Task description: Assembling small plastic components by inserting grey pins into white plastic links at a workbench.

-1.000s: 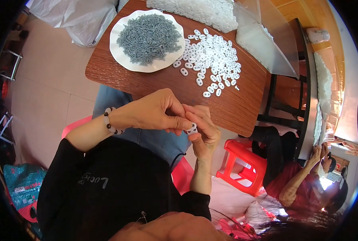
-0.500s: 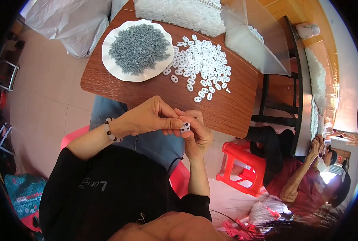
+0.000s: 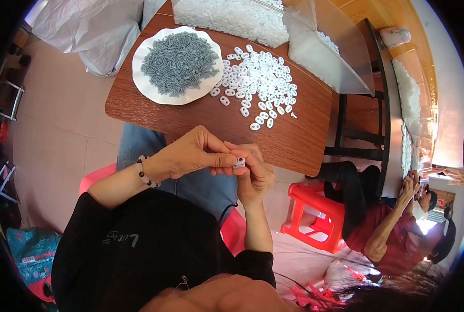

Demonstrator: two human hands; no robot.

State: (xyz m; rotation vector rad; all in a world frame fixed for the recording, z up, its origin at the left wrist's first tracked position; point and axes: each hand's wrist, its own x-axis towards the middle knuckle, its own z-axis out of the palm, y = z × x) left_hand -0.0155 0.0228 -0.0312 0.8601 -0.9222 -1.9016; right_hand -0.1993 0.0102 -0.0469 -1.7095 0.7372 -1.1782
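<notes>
In front of my lap, between my fingertips, is a small white two-hole plastic piece, with dark showing at its holes. My left hand, with a beaded bracelet on the wrist, pinches at its left side, thumb and fingers closed. From the right, my right hand grips the same piece between thumb and curled fingers. The fingertips partly cover it, so any smaller part there is hidden. Beyond my hands, a loose heap of similar white oval two-hole pieces lies on the brown table.
A scalloped white plate heaped with small grey rod-like pieces stands left on the table. Clear-sided bins of white pieces line the far edge. At right are a red stool and another person working at a dark table.
The white piece has tilted slightly between my fingertips, its holes showing less openly. Both hands stay nearly in place, and the whole view has shifted a little.
</notes>
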